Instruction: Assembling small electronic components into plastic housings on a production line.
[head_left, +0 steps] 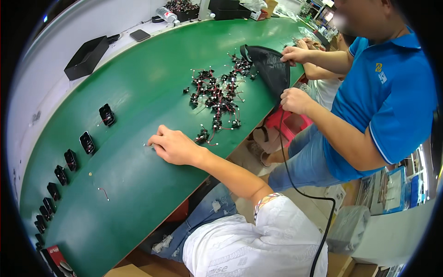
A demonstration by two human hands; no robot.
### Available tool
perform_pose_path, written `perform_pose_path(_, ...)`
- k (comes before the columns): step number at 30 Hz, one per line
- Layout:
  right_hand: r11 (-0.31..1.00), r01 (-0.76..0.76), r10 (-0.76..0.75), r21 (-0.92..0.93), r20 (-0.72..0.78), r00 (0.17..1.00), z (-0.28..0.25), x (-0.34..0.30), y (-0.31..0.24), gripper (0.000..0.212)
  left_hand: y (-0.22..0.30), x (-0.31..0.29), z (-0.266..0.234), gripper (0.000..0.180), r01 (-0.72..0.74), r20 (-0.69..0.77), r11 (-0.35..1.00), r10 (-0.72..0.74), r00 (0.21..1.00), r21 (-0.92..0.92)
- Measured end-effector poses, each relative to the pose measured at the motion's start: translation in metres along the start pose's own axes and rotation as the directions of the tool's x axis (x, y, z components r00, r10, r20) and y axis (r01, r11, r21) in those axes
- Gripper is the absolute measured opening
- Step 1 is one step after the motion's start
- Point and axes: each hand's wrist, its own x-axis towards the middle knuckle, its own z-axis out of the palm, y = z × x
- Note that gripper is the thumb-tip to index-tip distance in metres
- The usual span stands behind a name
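Sitting at the green table point(134, 203), I have my white shirt point(258, 244) and ripped jeans point(198, 226) closest to me, on the near side of the heap of black wired parts point(214, 94). My left hand is out of view, so I cannot tell how its fingers stand. My right hand point(177, 147) reaches over the tabletop, just to the lower left of the heap. Its fingers are bent, thumb and fingertips drawn close together; a tiny white piece point(145, 145) shows right by the tips, but I cannot tell whether I am gripping it. One black part point(202, 135) sits near my wrist, at the near edge of the heap. Left of the heap and lower, a short red wire point(104, 193) and a tiny tan piece point(90, 174) lie loose. Farther left of the heap, small black cases point(86, 143) stand in a curving row. The heap itself is a tangle of black pieces, red wires and white ends. At its right side, a co-worker point(383, 101) in blue holds a black bag point(272, 71) with both hands. Beyond the heap, to the upper left, are a long black tray point(86, 57), a dark flat slab point(140, 35) and, farther still, a clear bottle point(167, 15).
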Motion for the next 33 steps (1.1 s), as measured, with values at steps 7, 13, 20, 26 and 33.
perform_pose_path(7,0.993,0.020,-0.009,0.117,-0.096,0.995,0.011,0.017,-0.008,0.013,0.159,0.075,-0.155,0.033,-0.043,0.034,0.566,0.124,0.992,-0.823)
perform_pose_path(13,0.923,0.078,-0.048,0.376,-0.088,0.995,0.014,0.013,-0.029,0.016,0.280,0.133,-0.126,0.030,-0.003,0.058,0.106,0.570,0.819,-0.994)
perform_pose_path(20,0.842,0.036,-0.053,0.538,0.017,0.998,0.029,-0.002,-0.040,0.015,0.409,0.134,-0.145,0.022,0.038,0.262,0.307,0.735,0.625,-0.951)
perform_pose_path(26,0.822,0.076,-0.092,0.564,0.000,0.996,0.035,0.008,-0.045,0.010,0.450,0.146,-0.115,0.018,-0.001,0.158,0.223,0.695,0.701,-0.975)
perform_pose_path(33,0.922,0.054,-0.114,0.384,0.134,0.984,0.059,0.019,-0.043,0.013,0.446,0.147,-0.084,0.030,-0.390,-0.200,0.218,0.585,0.786,-0.895)
